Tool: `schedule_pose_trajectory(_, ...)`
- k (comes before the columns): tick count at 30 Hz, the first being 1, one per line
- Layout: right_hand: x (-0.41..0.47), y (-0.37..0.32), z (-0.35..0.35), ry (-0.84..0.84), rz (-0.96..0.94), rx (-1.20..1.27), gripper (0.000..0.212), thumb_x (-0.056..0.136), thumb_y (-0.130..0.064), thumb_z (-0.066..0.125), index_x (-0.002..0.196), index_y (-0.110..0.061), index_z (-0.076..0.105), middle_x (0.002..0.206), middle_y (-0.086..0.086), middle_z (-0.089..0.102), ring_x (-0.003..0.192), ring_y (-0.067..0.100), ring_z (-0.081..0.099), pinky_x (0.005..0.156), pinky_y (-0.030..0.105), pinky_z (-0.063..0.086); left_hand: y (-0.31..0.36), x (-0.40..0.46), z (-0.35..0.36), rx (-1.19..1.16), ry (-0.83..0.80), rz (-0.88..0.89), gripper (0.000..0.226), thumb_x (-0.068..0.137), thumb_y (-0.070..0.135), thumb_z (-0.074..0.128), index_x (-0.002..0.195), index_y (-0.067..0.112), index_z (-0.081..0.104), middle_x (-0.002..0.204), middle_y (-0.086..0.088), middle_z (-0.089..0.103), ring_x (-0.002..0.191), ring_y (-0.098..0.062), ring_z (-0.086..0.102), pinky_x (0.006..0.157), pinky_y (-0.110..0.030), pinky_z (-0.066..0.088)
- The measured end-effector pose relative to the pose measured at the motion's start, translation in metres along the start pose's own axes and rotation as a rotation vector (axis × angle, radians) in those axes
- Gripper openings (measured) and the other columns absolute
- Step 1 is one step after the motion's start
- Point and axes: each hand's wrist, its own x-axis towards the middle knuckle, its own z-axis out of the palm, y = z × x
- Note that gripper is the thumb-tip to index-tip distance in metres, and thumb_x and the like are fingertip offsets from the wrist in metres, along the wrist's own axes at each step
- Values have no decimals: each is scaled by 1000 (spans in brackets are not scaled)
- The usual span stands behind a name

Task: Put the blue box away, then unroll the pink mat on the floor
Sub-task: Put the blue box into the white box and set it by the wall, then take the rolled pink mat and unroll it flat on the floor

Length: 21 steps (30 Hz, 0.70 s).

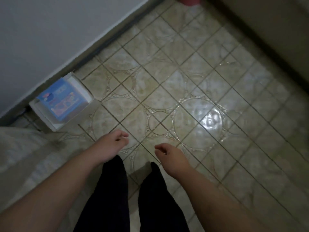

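The blue box [60, 99] is lying flat on the tiled floor against the base of the wall, its printed blue top facing up with pink and dark markings too blurred to read, and it seems to be sitting inside a white rim or tray. It is resting well beyond and to the left of the left hand [111, 144], apart from it, and farther still from the right hand [168, 154]. A pink object [189, 0], perhaps the mat, is showing at the far edge, well beyond both hands.
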Motion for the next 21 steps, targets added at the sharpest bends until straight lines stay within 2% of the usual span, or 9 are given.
schedule_pose_trajectory(6,-111,40,-38,72,77,157,34,95,-27,51,126,-17,60,127,4,63,115,18,57,84,20,38,64,-90,42,207,-63,50,28,90,37,53,114,25,60,115,-2,63,110,-20,58,97,-37,45)
schedule_pose_trajectory(11,-181,58,-50,137,134,257,36,94,-28,53,128,-18,58,129,6,59,116,18,56,83,20,34,91,-144,57,346,-92,74,30,91,33,53,117,21,59,109,0,60,107,-18,57,87,-29,41)
schedule_pose_trajectory(14,-209,66,-54,199,163,306,37,93,-30,53,127,-18,59,129,7,59,108,18,57,81,21,36,100,-171,61,426,-120,89,31,91,32,54,118,20,58,109,0,58,102,-15,54,83,-25,37)
schedule_pose_trajectory(17,-228,72,-56,264,191,348,39,93,-33,52,128,-18,57,129,7,60,112,19,58,84,24,40,110,-188,66,453,-146,105,34,90,35,54,121,20,56,114,0,59,106,-16,55,86,-27,41)
schedule_pose_trajectory(21,-237,75,-62,345,235,390,39,93,-38,51,126,-19,59,124,5,63,109,19,59,85,26,42,128,-195,70,424,-125,155,38,90,35,54,124,20,54,111,3,57,104,-14,54,87,-26,40)
